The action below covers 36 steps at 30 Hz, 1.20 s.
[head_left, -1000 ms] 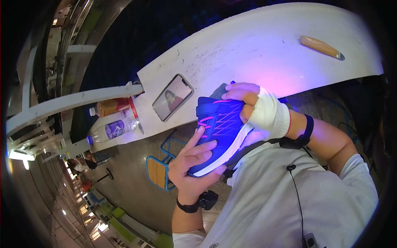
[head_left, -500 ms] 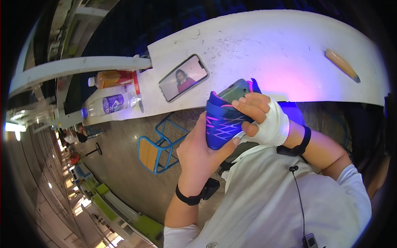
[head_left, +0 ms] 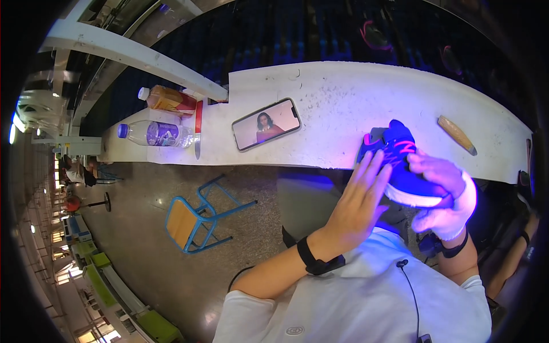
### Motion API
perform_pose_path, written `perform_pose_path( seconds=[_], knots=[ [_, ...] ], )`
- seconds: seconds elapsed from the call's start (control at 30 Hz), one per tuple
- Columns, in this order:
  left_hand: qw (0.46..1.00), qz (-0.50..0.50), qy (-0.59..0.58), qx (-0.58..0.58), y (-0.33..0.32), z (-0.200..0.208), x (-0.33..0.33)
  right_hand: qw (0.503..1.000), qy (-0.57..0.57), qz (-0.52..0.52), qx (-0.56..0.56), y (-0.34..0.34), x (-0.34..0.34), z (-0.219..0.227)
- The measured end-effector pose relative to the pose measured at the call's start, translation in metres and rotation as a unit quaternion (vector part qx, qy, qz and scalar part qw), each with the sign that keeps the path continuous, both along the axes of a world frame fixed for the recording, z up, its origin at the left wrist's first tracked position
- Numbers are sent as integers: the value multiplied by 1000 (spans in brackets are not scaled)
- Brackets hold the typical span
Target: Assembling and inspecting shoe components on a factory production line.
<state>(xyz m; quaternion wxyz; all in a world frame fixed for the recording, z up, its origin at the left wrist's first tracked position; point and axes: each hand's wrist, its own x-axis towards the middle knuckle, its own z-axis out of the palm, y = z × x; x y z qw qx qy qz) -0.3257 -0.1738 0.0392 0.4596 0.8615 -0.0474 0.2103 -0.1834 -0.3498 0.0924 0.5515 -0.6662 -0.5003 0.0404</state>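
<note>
A dark blue sneaker (head_left: 402,157) with pink trim and a white sole is at the front edge of the white table, under bright violet light. Its toe end is gripped by my right hand (head_left: 443,191), which wears a white fingerless glove or wrap; fingers lie over the upper and the thumb is by the sole. My left hand (head_left: 359,197) is open, its straight fingers resting against the shoe's near side by the collar. A grey piece (head_left: 376,135) shows at the shoe's opening; what it is I cannot make out.
A phone (head_left: 266,124) showing a person lies on the white table (head_left: 326,146). Two bottles (head_left: 163,134) lie at the left, near a thin blade-like tool (head_left: 198,128). A tapered wooden piece (head_left: 456,135) lies at the right. A blue-framed stool (head_left: 191,223) stands on the floor.
The sneaker has moved right and turned, its sole now toward me. My left hand has let go of the heel and flattened against the side; my right hand has shifted to the toe.
</note>
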Motion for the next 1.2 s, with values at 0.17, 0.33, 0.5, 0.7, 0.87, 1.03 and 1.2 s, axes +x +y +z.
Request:
perform_pose_path(
  seconds=[0.17, 0.33, 0.5, 0.7, 0.87, 1.03, 1.2],
  knots=[
    [996, 70, -28, -53, 1, -43, -1, 999, -30, 7, -29, 9, -14, 8],
    [983, 77, -107, -124, -9, -39, 8, 999, -10, 2, -47, 14, -12, 13],
    [968, 84, -136, -196, -26, -15, 13, 999, 16, -5, -28, 14, -10, 12],
    [963, 76, -149, -213, -20, -6, 16, 999, -2, 43, -14, 18, 1, 16],
    [955, 43, -121, -267, -12, -6, 21, 997, 15, 60, 38, 11, -1, -1],
    [954, 16, -70, -292, -12, 7, 28, 998, 33, 37, 42, 1, -2, -7],
    [982, 12, -24, -187, -19, -3, 43, 989, 88, -10, 115, -36, 12, -33]
  ],
)
